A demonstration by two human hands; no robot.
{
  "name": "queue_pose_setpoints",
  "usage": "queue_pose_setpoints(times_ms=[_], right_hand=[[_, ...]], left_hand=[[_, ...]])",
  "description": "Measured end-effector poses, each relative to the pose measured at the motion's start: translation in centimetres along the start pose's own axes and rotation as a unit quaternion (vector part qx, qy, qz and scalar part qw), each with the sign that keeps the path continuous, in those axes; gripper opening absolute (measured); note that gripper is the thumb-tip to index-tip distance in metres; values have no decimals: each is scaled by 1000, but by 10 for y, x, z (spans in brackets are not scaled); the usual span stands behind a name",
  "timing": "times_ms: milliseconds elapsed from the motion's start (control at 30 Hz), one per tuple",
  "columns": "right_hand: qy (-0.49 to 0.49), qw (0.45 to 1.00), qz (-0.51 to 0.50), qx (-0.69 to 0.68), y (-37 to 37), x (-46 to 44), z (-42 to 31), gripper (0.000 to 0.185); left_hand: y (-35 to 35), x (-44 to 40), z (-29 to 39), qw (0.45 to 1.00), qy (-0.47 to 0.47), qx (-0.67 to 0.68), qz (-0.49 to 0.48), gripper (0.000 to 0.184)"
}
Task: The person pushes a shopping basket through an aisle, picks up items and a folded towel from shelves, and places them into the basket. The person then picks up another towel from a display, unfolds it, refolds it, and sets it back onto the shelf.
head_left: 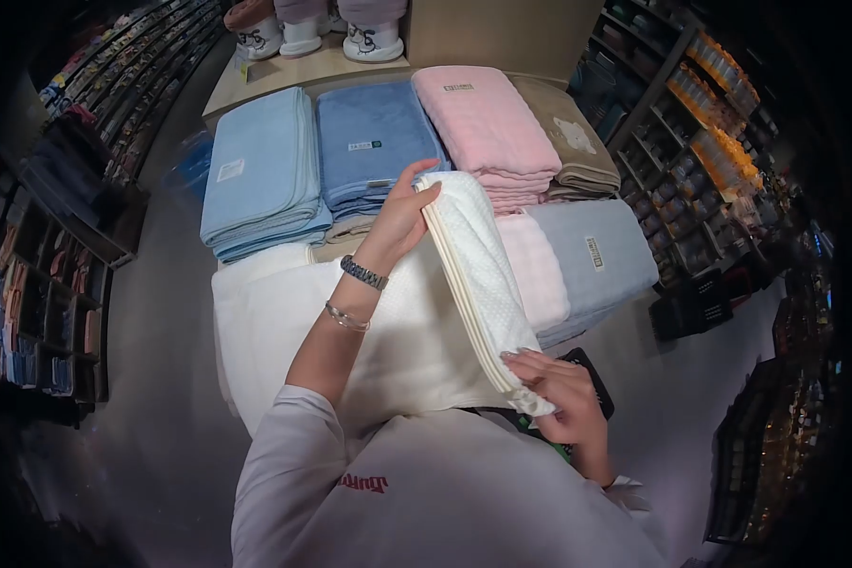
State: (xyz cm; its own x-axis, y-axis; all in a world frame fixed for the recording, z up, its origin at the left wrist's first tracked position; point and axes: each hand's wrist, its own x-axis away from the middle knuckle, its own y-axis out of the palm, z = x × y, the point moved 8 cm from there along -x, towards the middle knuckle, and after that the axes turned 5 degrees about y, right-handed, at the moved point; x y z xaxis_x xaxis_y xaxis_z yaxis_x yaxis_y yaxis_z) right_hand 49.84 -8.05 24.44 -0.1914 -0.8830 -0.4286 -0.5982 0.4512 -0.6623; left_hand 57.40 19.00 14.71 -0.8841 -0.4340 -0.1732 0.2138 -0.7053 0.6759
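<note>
A folded white towel (480,265) with a textured face and cream edging is held up at a slant between my hands. My left hand (407,216) grips its upper end, thumb against the layered edge. Lower down, my right hand (565,393) is closed on the near end, fingers over the top of the cloth; its palm side is hidden. Beneath my left forearm lies a larger white towel (289,298), spread over the front of the display. Behind my left hand sits a stack of blue towels (374,128).
Light blue towels (260,161), pink towels (483,123), brown towels (563,133) and grey-blue towels (587,256) are stacked around. Behind them, white containers (373,38) stand on a wooden shelf (331,78). Stocked shelving (696,189) lines the right, and more racks (43,312) the left.
</note>
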Motion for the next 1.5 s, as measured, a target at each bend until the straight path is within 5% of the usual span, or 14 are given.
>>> queue_pose_setpoints(times_ms=[100, 200, 400, 533, 633, 733, 833, 933, 1133, 1400, 1500], right_hand=[[33, 977, -211, -11, 95, 20, 35, 20], [61, 955, -291, -11, 163, 45, 68, 29], [109, 945, -294, -91, 170, 53, 77, 34], [127, 924, -288, -216, 148, 42, 78, 25], [218, 938, -101, -250, 92, 9, 107, 17], [181, 975, 118, -50, 35, -55, 124, 21], [111, 961, 219, 125, 27, -106, 148, 25], [183, 978, 95, 26, 64, -123, 239, 21], [210, 967, 132, -56, 77, -113, 298, 15], [117, 963, 207, 129, 38, -103, 195, 26], [312, 928, 200, -35, 42, -43, 206, 34]], left_hand=[[-89, 36, -25, 992, -55, -73, 90, 33], [-131, 63, -36, 987, -32, -135, 78, 32], [-130, 69, -40, 978, -21, -196, 66, 28], [-101, 70, -7, 838, 128, -524, 82, 30], [-35, 80, 28, 673, 222, -697, 106, 36], [15, 82, 15, 610, 217, -759, 67, 42], [25, 102, -26, 568, 153, -808, 30, 51], [4, 123, -54, 564, 116, -817, 26, 54], [-2, 128, -52, 558, 114, -822, 23, 53], [-7, 124, -50, 557, 114, -821, 41, 49], [-31, 120, -33, 691, 173, -686, 145, 48]])
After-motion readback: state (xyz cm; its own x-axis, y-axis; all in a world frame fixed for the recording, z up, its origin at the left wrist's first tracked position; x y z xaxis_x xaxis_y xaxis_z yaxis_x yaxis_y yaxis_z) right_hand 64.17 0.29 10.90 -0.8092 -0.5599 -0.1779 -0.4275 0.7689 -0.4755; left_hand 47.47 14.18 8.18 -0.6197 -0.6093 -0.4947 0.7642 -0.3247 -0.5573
